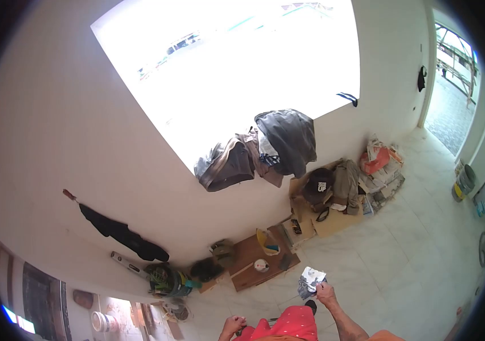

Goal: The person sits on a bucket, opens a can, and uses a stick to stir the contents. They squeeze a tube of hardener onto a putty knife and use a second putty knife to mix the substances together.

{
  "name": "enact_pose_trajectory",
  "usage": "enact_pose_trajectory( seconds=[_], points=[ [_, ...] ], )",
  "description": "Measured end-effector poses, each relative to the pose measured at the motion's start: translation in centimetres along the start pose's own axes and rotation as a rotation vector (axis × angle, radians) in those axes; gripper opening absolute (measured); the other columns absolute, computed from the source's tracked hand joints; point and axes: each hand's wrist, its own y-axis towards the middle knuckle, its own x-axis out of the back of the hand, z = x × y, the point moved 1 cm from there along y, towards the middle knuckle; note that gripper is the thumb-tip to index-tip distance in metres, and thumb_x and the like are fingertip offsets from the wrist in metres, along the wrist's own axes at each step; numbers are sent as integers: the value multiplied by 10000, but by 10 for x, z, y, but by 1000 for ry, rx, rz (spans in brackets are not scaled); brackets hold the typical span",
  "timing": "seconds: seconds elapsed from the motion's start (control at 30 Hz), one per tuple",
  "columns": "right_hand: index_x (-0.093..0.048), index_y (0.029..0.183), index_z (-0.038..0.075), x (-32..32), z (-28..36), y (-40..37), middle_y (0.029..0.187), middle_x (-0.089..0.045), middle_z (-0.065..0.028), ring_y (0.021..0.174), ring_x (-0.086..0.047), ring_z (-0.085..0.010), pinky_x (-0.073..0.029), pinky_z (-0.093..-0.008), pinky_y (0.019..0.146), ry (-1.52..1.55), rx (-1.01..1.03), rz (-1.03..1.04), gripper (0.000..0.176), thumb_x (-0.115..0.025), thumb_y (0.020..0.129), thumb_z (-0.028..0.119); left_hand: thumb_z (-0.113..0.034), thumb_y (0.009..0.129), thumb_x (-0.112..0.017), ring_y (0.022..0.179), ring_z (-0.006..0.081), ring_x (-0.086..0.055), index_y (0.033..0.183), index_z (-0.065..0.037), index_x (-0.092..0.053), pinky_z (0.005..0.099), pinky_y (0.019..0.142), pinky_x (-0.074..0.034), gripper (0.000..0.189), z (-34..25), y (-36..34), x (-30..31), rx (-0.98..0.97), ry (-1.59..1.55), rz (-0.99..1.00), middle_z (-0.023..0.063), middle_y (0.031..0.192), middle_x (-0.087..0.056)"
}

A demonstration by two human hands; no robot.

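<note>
"Holding anything, that right hand (326, 293)?"

"Yes, a white-and-grey piece (311, 279), exactly what I can't tell. The fingers are clamped on its right-hand edge, and it hangs above the pale tiled floor (384, 258)."

"And the left hand (233, 326)?"

"Low, just beside the red shorts (296, 323). Its fingers are curled, with something dark by them; I can't tell whether they grip it."

"What lies near the piece?"

"A reddish-brown board (244, 254) on the floor, up and to the left, bearing a small round white thing (261, 265) and an upright yellow piece (264, 240). Past that, cardboard (336, 223) carries a dark cap (317, 186)."

"At the window?"

"Dark garments (289, 139), draped over the sill."
</note>
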Motion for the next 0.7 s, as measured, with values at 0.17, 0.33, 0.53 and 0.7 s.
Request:
enact_pose_trajectory(
  seconds=[0.17,0.33,0.53,0.7],
  points=[
    [-618,835,-55,-16,18,4,710,-661,-185,601,-686,-269,-524,-369,536,23,-15,77,331,-537,968,237,-215,974,-611,749,163,-702,1020,26,-684,276,659,-553,255,18,4,-11,7,-30,-10,93,895,-717],
    [-615,829,-61,-55,29,-23,669,-658,-168,554,-688,-223,-526,-346,513,119,-40,74,345,-534,976,240,-202,973,-606,748,159,-704,1032,15,-688,281,644,-552,240,31,17,16,-19,24,31,90,896,-718],
    [-614,823,-38,-91,58,-48,647,-673,-164,550,-691,-214,-522,-352,527,114,-98,130,353,-538,973,273,-217,966,-605,743,145,-703,1065,8,-690,246,586,-529,261,27,24,63,39,30,5,86,906,-723],
    [-622,897,-47,-107,73,-48,695,-682,-121,591,-696,-183,-533,-308,507,139,-131,193,331,-519,995,252,-226,967,-601,741,141,-702,1068,0,-689,238,574,-526,262,33,30,77,63,11,-9,79,902,-722]
  ],
)
